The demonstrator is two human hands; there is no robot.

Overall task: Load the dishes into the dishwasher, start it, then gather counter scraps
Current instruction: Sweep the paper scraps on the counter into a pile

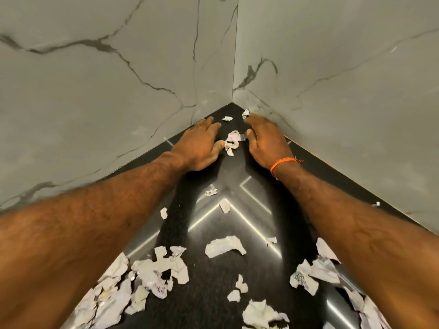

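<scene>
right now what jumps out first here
Two bare arms reach into the far corner, the left hand and right hand flanking a small clump of paper scraps. Torn white scraps litter the glossy black counter nearer the camera, under grey marble walls.

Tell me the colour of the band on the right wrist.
Orange: a thin thread band on the right hand's wrist, clearest in the head view.

left hand (200,143) flat on bench (213,269), far corner | right hand (266,141) beside it | paper scraps (231,142) between them | more scraps near
</scene>
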